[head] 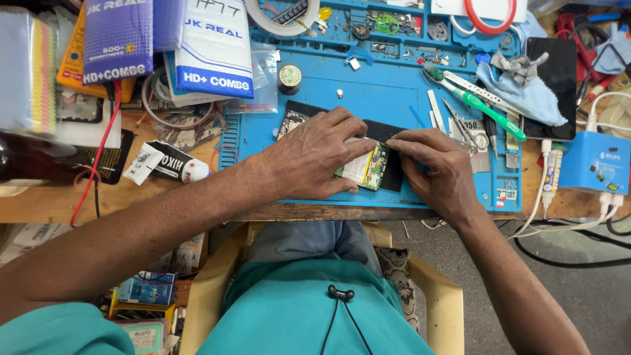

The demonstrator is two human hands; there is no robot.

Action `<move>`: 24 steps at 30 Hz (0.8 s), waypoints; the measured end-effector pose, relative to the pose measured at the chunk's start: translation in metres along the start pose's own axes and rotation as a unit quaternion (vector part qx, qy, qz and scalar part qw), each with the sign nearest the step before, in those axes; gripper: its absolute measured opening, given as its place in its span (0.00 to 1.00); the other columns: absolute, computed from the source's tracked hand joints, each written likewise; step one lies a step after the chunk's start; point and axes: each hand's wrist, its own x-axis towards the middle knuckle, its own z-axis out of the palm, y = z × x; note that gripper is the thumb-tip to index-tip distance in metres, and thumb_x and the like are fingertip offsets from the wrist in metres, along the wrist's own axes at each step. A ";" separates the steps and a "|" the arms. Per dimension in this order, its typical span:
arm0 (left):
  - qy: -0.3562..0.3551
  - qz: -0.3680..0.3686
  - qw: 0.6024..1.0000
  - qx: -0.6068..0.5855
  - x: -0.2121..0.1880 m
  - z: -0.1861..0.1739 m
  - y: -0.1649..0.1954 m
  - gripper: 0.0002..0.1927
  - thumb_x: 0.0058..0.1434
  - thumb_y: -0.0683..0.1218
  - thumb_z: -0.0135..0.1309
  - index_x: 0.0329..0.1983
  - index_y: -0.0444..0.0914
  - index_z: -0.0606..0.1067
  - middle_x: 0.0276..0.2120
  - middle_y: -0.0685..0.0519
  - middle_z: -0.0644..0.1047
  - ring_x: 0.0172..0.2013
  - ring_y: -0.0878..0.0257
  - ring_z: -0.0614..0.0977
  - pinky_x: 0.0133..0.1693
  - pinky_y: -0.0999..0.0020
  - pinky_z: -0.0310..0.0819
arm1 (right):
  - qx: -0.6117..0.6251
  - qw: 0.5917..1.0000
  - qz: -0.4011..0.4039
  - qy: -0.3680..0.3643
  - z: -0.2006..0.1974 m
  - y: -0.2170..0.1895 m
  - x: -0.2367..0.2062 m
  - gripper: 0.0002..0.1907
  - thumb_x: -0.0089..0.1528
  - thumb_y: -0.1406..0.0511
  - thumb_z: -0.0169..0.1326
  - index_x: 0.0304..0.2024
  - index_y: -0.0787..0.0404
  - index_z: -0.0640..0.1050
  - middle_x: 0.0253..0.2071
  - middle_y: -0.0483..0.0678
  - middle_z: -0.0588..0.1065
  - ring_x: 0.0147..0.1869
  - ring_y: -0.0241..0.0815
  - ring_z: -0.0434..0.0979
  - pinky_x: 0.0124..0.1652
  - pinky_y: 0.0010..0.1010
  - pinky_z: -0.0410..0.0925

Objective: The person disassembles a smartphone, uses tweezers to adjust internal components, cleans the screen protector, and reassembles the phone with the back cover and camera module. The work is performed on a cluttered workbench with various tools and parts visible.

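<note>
An opened black phone with its green circuit board and pale battery exposed lies on a blue silicone repair mat at the counter's near edge. The left hand lies flat over it, fingers spread; the right hand, fingers pressed together, pinches its three-o'clock edge. Light, thin and probably fragile, it seems best gripped by its rim. Steel tweezers and a green-handled tool crowd two o'clock.

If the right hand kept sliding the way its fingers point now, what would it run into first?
The right hand points left across the opened phone. Its fingertips would almost at once meet the fingertips of the left hand, which presses on the same phone; the two look nearly touching already.
</note>
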 end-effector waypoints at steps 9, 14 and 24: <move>0.011 0.004 1.000 -0.017 -0.002 0.000 -0.001 0.39 0.46 0.56 0.71 0.58 0.33 0.74 0.51 0.42 0.73 0.55 0.46 0.72 0.54 0.51 0.71 | -0.101 0.989 -0.097 -0.046 -0.007 0.002 0.004 0.20 0.58 0.75 0.61 0.53 0.58 0.81 0.52 0.50 0.79 0.54 0.50 0.81 0.52 0.40 0.75; 0.016 0.010 1.000 -0.022 -0.003 0.001 -0.002 0.40 0.45 0.56 0.71 0.58 0.34 0.73 0.50 0.43 0.73 0.55 0.46 0.72 0.53 0.51 0.71 | -0.162 0.974 -0.146 -0.067 -0.011 0.001 0.006 0.23 0.55 0.73 0.61 0.54 0.60 0.81 0.54 0.50 0.78 0.54 0.50 0.81 0.51 0.41 0.75; -0.001 0.026 1.000 0.014 0.001 0.001 -0.004 0.41 0.45 0.55 0.71 0.59 0.34 0.72 0.46 0.45 0.73 0.51 0.48 0.73 0.51 0.52 0.72 | -0.215 0.934 -0.257 -0.123 -0.021 0.018 0.017 0.23 0.54 0.72 0.62 0.53 0.60 0.81 0.56 0.47 0.77 0.53 0.45 0.81 0.50 0.36 0.76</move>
